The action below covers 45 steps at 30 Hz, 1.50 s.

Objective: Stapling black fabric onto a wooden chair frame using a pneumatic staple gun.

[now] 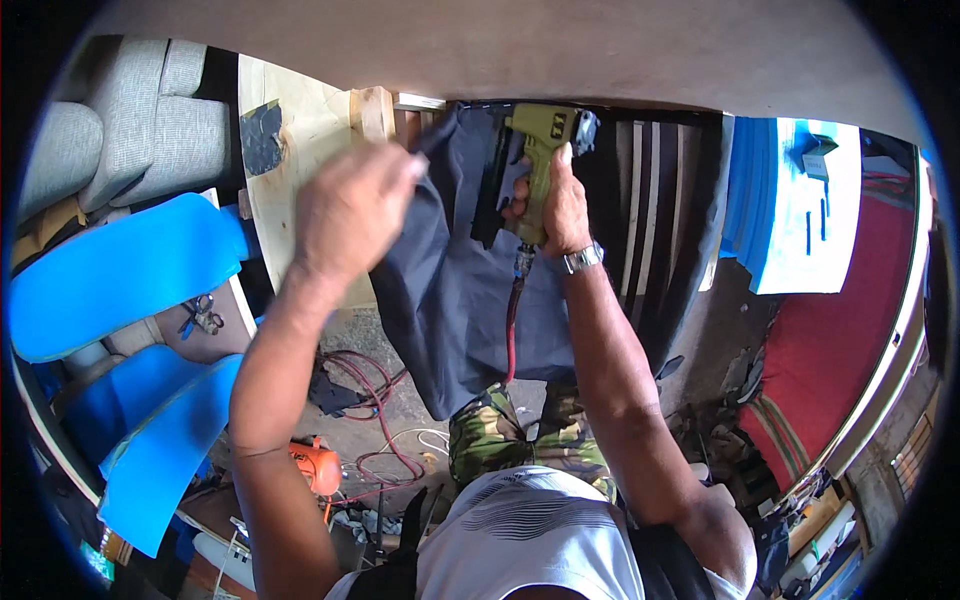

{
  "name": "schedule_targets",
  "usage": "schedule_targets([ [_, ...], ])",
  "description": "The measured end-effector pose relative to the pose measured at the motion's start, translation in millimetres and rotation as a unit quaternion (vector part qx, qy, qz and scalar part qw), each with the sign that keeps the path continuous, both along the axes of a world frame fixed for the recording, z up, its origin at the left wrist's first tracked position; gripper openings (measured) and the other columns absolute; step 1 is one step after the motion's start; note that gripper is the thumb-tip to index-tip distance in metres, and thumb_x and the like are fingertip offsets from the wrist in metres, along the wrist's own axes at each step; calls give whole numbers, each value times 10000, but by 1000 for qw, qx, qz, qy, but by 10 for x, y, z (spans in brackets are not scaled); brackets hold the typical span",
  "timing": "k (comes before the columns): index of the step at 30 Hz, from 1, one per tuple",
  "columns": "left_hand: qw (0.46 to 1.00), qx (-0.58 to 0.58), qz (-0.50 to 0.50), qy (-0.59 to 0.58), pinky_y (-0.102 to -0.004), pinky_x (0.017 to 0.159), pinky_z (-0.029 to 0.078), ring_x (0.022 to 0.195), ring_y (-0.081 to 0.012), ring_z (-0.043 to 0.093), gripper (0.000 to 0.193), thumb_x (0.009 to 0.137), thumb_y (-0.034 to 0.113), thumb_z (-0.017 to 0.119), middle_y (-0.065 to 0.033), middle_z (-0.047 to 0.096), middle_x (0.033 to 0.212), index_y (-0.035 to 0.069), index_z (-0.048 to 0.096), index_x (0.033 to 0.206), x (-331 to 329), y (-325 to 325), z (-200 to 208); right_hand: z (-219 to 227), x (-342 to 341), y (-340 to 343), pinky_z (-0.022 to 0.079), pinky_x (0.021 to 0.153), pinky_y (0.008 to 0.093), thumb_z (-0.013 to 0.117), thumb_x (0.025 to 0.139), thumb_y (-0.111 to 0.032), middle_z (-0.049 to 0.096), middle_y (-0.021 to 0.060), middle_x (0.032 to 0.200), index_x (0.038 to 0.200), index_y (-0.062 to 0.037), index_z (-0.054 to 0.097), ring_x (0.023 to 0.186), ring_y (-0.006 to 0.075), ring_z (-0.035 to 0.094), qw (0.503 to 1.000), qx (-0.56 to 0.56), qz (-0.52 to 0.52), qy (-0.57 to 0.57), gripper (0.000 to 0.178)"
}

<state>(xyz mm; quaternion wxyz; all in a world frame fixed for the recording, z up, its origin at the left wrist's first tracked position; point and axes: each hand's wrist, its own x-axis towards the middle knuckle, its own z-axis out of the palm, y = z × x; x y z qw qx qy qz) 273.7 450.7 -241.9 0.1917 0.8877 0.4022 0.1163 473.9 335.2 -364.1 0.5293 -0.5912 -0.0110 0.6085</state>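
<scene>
Wrapping the fingers (519,190) of the right hand (566,210) around the handle of an olive-green staple gun (548,128), with the thumb laid high on the opposite side, probably for a steady hold close to the tool's heavier end. Holding it upright in front of a dark cloth (440,300), near the upper edge of a slatted wooden frame (646,190); cannot tell from this angle about contact between tool and frame. Letting a red hose (512,335) hang down from the base of the handle, likely to keep it out of the way of the tool's upper end. Wearing a metal watch (583,258) on the same arm.

Raising the left hand (355,210) beside the cloth, in front of a pale wooden board (300,90), bent at the knuckles and blurred; cannot tell whether pinching something or free. Seeing the cloth hang creased and loose toward the camouflage trousers (480,440), seemingly held only along the top, hence the deep folds.

Noticing blue foam pieces (130,270) at the left and stacked blue sheets (750,205) at the right, apparently set aside to leave the middle for the frame. Finding scissors (205,318) on a brown flat surface (222,343) among the foam, perhaps for easy pick-up. Seeing loops of red hose on the floor, likely as slack for the tool.
</scene>
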Motion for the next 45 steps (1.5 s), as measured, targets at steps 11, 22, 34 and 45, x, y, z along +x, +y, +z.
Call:
schedule_targets([
  [11,979,-46,179,-85,-342,736,533,816,-233,694,226,888,171,709,-157,708,922,10,656,1036,38,518,-92,-135,-123,215,551,569,362,408,938,-691,573,62,722,1123,-5,549,546,168,555,997,61,-3,47,724],
  [22,973,-42,216,-63,-283,647,495,660,-135,613,188,895,176,703,-93,698,795,6,701,973,-92,596,-159,-137,-108,236,552,576,353,410,934,-697,570,59,708,1126,-4,545,539,160,557,996,57,5,63,731],
  [34,975,-52,217,4,-322,667,510,689,-196,653,217,891,197,698,-132,704,808,-1,707,980,12,647,-82,-294,-242,437,564,576,369,432,887,-752,569,67,712,1064,1,551,545,168,555,995,28,-15,92,783],
  [45,977,-9,206,52,-311,586,452,581,-139,549,302,916,296,680,-93,628,654,2,705,980,42,651,-91,-62,-284,439,557,562,364,410,909,-734,558,72,715,1099,11,532,549,175,565,994,70,11,84,779],
])
